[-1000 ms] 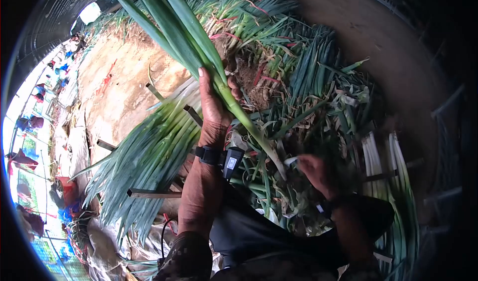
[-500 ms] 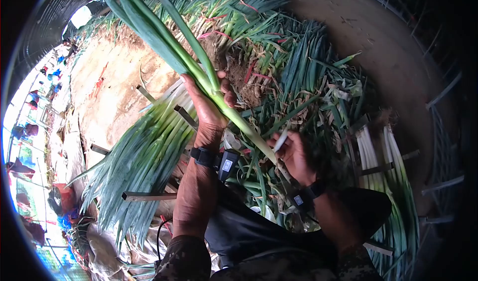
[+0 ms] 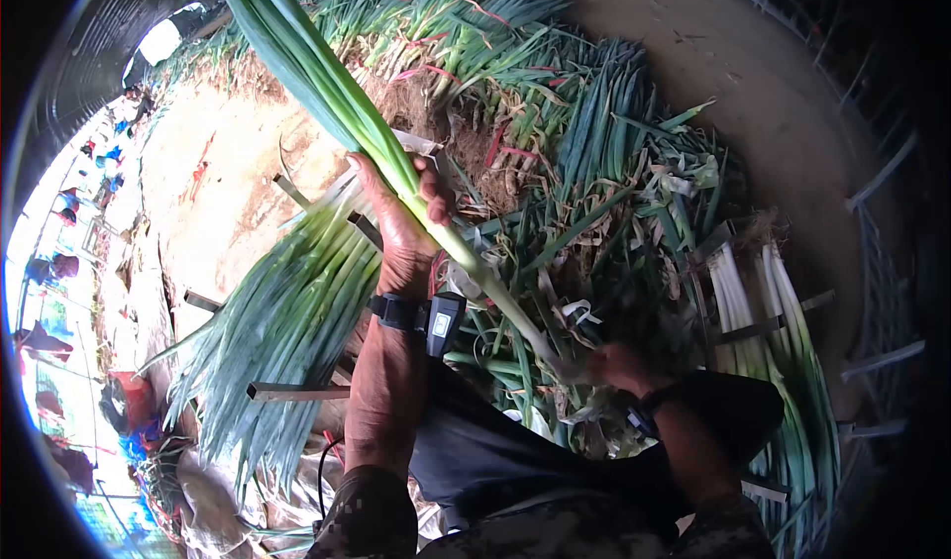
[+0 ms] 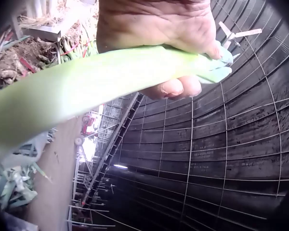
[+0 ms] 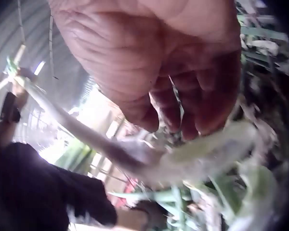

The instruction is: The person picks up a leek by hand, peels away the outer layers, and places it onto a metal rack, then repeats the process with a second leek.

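My left hand (image 3: 401,207) grips a long green onion (image 3: 466,252) around its pale green stalk, leaves up to the upper left and white end down to the right. In the left wrist view, the thumb and fingers wrap the stalk (image 4: 111,77). Down at the white end, my right hand (image 3: 624,369) is blurred, with its fingers curled. In the right wrist view, the fingertips (image 5: 190,132) are right at a pale strip of outer skin (image 5: 212,149) by the stalk's lower end.
Trimmed green onions (image 3: 287,302) lie on a metal-barred rack at the left, and more white-stemmed ones (image 3: 738,302) on a rack at the right. Heaped onions with red ties (image 3: 475,54) fill the back. Peeled leaves (image 3: 594,252) cover the ground ahead. Dark-clothed legs (image 3: 495,440) are below.
The right hand came in to the stalk's lower end with a white strip in its fingers, then moved down and right. The left hand stays around the onion, shifting slightly left.
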`<move>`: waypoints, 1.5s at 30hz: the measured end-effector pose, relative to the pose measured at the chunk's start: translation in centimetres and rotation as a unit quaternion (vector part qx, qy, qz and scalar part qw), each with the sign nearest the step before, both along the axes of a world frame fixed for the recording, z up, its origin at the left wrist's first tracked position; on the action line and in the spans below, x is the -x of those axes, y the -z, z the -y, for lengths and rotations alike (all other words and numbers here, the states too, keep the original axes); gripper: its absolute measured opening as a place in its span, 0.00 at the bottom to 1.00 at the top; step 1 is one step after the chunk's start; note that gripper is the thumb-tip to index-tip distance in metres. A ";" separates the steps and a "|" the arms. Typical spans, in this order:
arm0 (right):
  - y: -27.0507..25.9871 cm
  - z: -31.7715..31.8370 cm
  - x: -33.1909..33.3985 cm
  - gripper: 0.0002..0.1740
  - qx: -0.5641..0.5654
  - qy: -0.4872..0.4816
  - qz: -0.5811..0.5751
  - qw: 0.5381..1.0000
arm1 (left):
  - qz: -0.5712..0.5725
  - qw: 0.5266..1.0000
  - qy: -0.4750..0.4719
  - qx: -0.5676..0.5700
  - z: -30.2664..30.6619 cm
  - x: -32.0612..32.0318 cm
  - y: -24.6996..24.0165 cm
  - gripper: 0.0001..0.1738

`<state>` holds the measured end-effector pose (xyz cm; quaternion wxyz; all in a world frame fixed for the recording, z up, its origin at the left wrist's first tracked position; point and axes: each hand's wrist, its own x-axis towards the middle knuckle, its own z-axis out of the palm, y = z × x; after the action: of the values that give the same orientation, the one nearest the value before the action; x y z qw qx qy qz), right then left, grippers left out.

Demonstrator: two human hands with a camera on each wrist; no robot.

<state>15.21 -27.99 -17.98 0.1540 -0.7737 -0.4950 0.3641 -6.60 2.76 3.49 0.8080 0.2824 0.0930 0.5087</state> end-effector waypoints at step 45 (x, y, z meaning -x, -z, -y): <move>-4.0 -2.8 1.5 0.11 -0.139 -0.001 -0.142 0.980 | 0.096 0.988 -0.011 -0.124 -3.7 4.0 2.1 0.40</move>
<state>13.68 -25.14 -14.00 0.3280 -0.6852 -0.5144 0.3980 -10.65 6.41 1.43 0.7660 0.3292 -0.0459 0.5502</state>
